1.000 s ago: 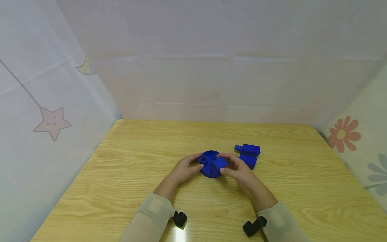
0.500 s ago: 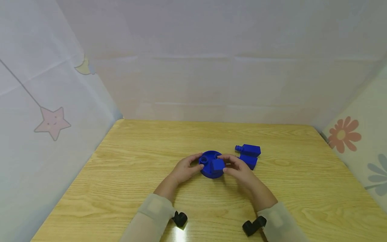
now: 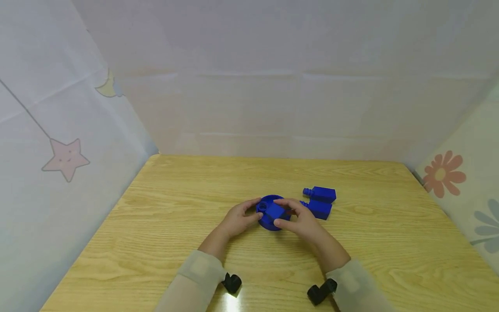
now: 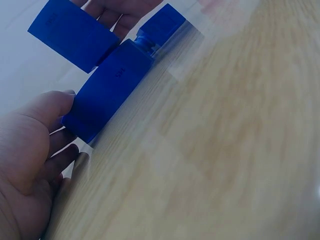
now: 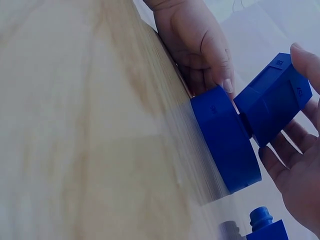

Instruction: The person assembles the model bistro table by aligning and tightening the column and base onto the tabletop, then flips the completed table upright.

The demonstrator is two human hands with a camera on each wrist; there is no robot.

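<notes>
Two hands meet over a round blue base (image 3: 269, 219) that sits near the middle of the wooden table (image 3: 163, 225). The right hand (image 3: 302, 223) pinches a blue block (image 3: 274, 211) between thumb and fingertips and holds it tilted over the base, probably so that its underside lines up with one of the round sockets. The left hand (image 3: 238, 219) curls round the base's left rim, thumb on its top edge, seemingly to keep it from sliding. From the right wrist camera the block (image 5: 272, 102) touches the base (image 5: 225, 137) at one point, a contact the head view hides behind the fingers. Whether a peg has entered a socket is unclear. Just right of the hands lie two more blue blocks (image 3: 320, 201), one with a round peg.
</notes>
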